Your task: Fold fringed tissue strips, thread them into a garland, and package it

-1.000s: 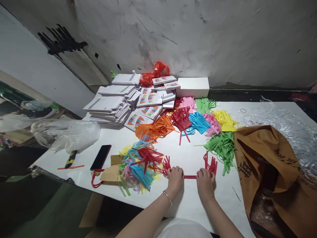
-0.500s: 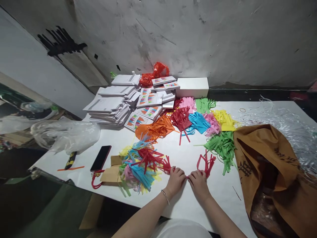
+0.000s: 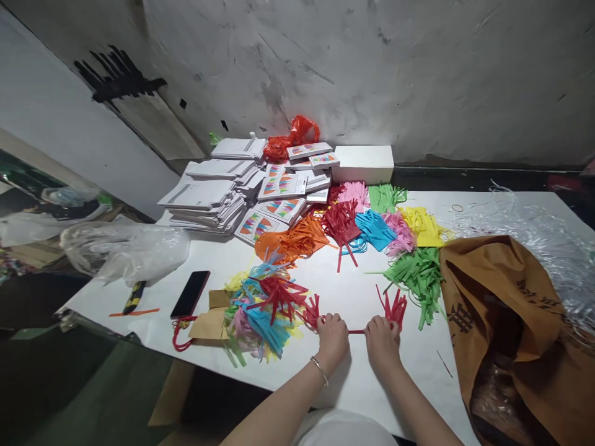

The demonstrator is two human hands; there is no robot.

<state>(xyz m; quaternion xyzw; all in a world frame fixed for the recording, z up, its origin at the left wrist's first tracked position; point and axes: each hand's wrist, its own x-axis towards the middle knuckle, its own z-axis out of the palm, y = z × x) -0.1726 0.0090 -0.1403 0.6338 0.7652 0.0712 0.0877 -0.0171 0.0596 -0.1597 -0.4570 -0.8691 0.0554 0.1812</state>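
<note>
A red paper tassel strip (image 3: 357, 332) lies stretched sideways between my two hands, its middle rolled thin. My left hand (image 3: 333, 334) is closed round it on the left, and a fringed end (image 3: 310, 311) fans out past the fingers. Closed on the other side is my right hand (image 3: 382, 341), with the second fringed end (image 3: 395, 308) sticking out above it. Left of my left hand, a bundle of mixed-colour tassels (image 3: 264, 316) rests on a brown cardboard piece (image 3: 209, 328). The fingertips are partly hidden by the backs of my hands.
Fringed paper in orange (image 3: 292, 243), red (image 3: 343, 223), blue (image 3: 374, 229) and green (image 3: 418, 282) lies behind. White packs (image 3: 199, 193) are stacked at back left. A phone (image 3: 190, 294) and a cutter (image 3: 134, 297) lie left, a brown bag (image 3: 511, 297) right.
My hands have moved apart, the right one shifting rightward, so a longer stretch of thin red twist shows between them.
</note>
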